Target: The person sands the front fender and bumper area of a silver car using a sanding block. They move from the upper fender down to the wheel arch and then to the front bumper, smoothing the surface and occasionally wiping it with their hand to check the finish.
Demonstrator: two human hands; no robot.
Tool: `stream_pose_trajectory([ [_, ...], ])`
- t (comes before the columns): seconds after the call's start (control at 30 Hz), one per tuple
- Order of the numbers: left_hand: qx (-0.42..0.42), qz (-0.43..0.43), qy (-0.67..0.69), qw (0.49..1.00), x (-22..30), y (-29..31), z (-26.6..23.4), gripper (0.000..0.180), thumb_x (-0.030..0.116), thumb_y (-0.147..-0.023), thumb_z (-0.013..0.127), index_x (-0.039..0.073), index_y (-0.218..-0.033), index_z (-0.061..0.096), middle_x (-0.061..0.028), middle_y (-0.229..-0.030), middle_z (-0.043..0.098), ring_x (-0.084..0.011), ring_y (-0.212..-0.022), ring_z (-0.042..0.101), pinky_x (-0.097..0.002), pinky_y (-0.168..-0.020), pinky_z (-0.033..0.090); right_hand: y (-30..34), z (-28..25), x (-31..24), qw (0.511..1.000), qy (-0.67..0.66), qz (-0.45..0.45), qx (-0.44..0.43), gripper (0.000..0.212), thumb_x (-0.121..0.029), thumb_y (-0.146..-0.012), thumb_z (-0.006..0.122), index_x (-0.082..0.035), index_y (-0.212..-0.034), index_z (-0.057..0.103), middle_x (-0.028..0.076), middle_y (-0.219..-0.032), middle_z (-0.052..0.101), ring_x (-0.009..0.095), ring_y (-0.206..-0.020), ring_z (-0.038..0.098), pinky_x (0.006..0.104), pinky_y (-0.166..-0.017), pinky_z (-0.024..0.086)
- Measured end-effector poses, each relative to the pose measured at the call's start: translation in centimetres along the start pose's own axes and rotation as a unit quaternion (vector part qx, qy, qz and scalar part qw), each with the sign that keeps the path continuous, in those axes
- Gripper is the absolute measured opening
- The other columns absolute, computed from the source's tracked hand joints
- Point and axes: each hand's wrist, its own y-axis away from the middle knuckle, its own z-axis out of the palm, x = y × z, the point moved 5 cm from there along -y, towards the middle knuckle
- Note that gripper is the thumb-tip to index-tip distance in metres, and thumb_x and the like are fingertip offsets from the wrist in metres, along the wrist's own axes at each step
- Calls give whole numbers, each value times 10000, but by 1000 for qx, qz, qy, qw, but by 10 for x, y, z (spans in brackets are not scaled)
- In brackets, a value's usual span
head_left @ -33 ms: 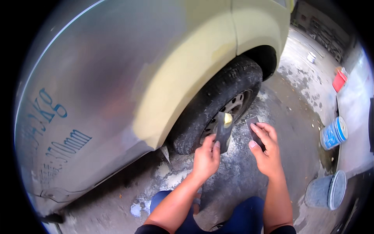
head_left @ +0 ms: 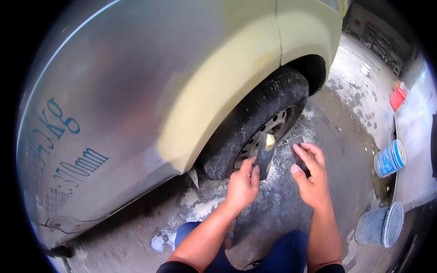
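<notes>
My left hand [head_left: 243, 184] grips a dark flat putty spreader [head_left: 264, 159], held upright between thumb and fingers. A dab of yellowish putty [head_left: 270, 141] sits at its top end. To the right, my right hand [head_left: 315, 179] pinches a second dark spreader [head_left: 296, 145] between thumb and fingertips. The two spreaders are apart, a short gap between them, in front of the wheel [head_left: 275, 120]. Behind them stands the vehicle's side panel [head_left: 132, 86], grey with blurred patches, and a pale yellow coating [head_left: 205, 95] over the wheel arch. Neither hand touches the body.
A blue and white bucket [head_left: 387, 159] and a grey lidded bucket [head_left: 375, 226] stand at the right by a pale wall or panel [head_left: 419, 150]. Farther back are a red container [head_left: 397, 98] and a small white can [head_left: 365, 69]. The concrete floor [head_left: 341, 195] is stained.
The left spreader has shifted slightly right and turned more edge-on, with its putty dab moving along. My right hand is nearly still. The view has shifted a little.
</notes>
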Motion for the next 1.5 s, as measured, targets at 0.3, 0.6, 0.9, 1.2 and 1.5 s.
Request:
stream_pose_trajectory([
  [0.3,-62,32,-97,993,2,3,7,292,142,-920,560,28,-1187,538,-267,-691,633,-471,-666,635,-558,-654,507,-37,25,-74,947,267,-179,6,484,-161,-796,700,-193,-1274,634,65,-1382,471,383,-1257,388,537,-1024,330],
  [0.6,-94,44,-131,986,-12,4,13,200,144,-884,582,0,-1021,605,-267,-698,634,-467,-666,629,-560,-647,506,-84,61,-138,911,305,-274,40,495,-125,-814,692,-228,-1294,625,69,-1404,460,392,-1255,396,532,-1000,350],
  [0.9,-62,64,-63,994,-27,2,17,182,135,-843,601,-16,-757,655,-257,-703,638,-448,-670,634,-534,-640,513,-76,72,-139,901,343,-264,20,502,-118,-801,659,-218,-1292,620,78,-1385,471,399,-1229,402,523,-947,359],
  [1.2,-92,39,-130,986,-1,2,12,250,130,-900,566,28,-1126,537,-259,-678,630,-467,-637,623,-570,-625,498,-95,54,-130,924,281,-259,32,482,-111,-846,661,-219,-1313,611,91,-1380,469,405,-1242,384,542,-993,345],
  [1.5,-80,18,-118,990,-1,3,6,248,126,-906,566,32,-1135,555,-262,-709,635,-460,-680,637,-546,-641,505,-102,36,-128,935,255,-243,39,409,-143,-872,636,-201,-1277,628,84,-1377,452,419,-1247,377,559,-976,354],
])
